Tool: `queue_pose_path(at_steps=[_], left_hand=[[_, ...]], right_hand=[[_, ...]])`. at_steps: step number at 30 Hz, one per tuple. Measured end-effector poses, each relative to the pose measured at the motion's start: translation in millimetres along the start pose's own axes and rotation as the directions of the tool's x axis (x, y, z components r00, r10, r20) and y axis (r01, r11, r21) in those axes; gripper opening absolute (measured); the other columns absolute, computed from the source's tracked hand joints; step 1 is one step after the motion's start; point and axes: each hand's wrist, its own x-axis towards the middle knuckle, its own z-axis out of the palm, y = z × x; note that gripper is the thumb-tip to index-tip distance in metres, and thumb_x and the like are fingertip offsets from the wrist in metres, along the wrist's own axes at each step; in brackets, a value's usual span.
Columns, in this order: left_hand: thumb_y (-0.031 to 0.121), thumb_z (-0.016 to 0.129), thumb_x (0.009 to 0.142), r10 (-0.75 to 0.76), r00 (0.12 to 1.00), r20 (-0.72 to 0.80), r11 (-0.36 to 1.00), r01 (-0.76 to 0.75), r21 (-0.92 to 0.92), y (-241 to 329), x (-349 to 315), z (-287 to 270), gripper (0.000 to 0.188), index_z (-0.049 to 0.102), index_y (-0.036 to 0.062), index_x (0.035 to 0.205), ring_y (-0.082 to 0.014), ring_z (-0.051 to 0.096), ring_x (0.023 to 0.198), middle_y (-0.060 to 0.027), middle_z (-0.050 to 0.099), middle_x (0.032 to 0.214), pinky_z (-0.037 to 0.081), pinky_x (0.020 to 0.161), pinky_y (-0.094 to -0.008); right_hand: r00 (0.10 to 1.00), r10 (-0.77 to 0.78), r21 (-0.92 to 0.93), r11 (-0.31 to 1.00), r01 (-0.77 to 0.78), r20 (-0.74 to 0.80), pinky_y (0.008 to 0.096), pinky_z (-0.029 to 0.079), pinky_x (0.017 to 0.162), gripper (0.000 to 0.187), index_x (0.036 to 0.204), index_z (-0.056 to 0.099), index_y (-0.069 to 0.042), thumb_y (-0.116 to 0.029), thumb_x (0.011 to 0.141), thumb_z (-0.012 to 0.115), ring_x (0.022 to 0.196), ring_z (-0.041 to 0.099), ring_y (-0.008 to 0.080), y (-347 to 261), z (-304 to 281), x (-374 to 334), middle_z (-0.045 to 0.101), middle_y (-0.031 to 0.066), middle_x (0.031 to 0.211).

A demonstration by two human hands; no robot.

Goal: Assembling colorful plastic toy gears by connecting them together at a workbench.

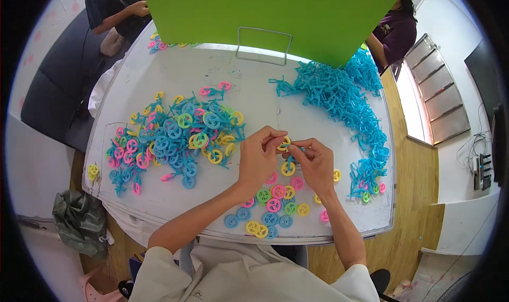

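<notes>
My left hand [260, 156] pinches a small yellow plastic wheel [286, 141] at its fingertips. My right hand [315, 161] meets it from the right and grips a blue plastic frame piece [291, 158] that has another yellow wheel [288, 169] hanging at its lower end. Both hands hover over the white table [249, 84]. Just below them lie several loose wheels [270, 209] in pink, green, yellow and blue.
A heap of assembled blue pieces with coloured wheels [177, 135] covers the table's left. A long pile of bare blue frames [344, 100] runs down the right. A green board [265, 15] stands at the far edge. Two other people [114, 7] sit beyond it.
</notes>
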Motion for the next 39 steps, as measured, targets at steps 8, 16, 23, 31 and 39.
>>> queue_pose_path(at_steps=[8,16,23,31,39], left_hand=[[-0.004,0.051,0.093,-0.012,1.0,0.009,1.0,0.012,0.022,1.1,-2.9,-1.1,0.012,0.061,-0.0074,0.098,-0.014,0.065,0.085,-0.0119,0.066,0.091,0.058,0.072,-0.0274],[-0.004,0.051,0.092,-0.033,0.998,0.061,0.993,0.04,-0.114,9.3,4.6,-3.4,0.012,0.059,-0.0037,0.101,-0.0154,0.065,0.092,-0.0116,0.067,0.095,0.056,0.079,-0.0282],[-0.001,0.053,0.091,0.147,0.989,-0.004,0.989,-0.147,0.034,5.0,16.6,-13.7,0.011,0.062,0.0,0.096,-0.0114,0.061,0.078,-0.006,0.066,0.085,0.046,0.069,-0.0243],[0.002,0.046,0.095,0.506,0.846,-0.169,0.816,-0.406,0.412,55.5,27.5,-57.3,0.018,0.063,0.0007,0.1,-0.0116,0.059,0.075,-0.0069,0.065,0.085,0.044,0.068,-0.0236],[0.002,0.048,0.093,0.411,0.883,-0.228,0.733,-0.171,0.658,70.9,35.7,-86.9,0.016,0.063,0.0023,0.098,-0.0147,0.056,0.066,-0.0091,0.064,0.078,0.043,0.063,-0.0261]], right_hand=[[0.995,0.033,-0.067,0.997,-0.039,-0.091,0.0202,0.049,0.061,0.015,0.099,0.065,0.004,-0.008,0.089,0.065,0.07,0.062,0.0064,-8.2,6.5,-3.5,0.07,0.0108,0.079],[0.98,-0.176,-0.221,0.964,0.151,-0.096,0.0259,0.054,0.068,0.016,0.099,0.066,0.002,-0.004,0.084,0.069,0.077,0.069,0.0148,-11.2,-0.7,-1.1,0.071,0.0109,0.083],[0.985,-0.033,-0.046,0.998,0.041,0.167,0.0257,0.053,0.073,0.032,0.115,0.058,-0.001,0.004,0.084,0.062,0.085,0.067,0.014,-29.0,-4.9,-7.1,0.07,0.0097,0.092],[0.863,-0.389,-0.618,0.777,0.118,-0.324,0.0292,0.05,0.07,0.02,0.105,0.065,-0.005,-0.007,0.085,0.064,0.076,0.066,0.0165,-1.4,-68.0,23.4,0.07,0.0084,0.082],[0.864,-0.288,-0.86,0.436,-0.265,-0.413,0.0374,0.047,0.083,0.036,0.107,0.064,-0.008,-0.016,0.074,0.074,0.094,0.06,0.0287,34.1,-136.3,22.1,0.062,0.0132,0.104]])
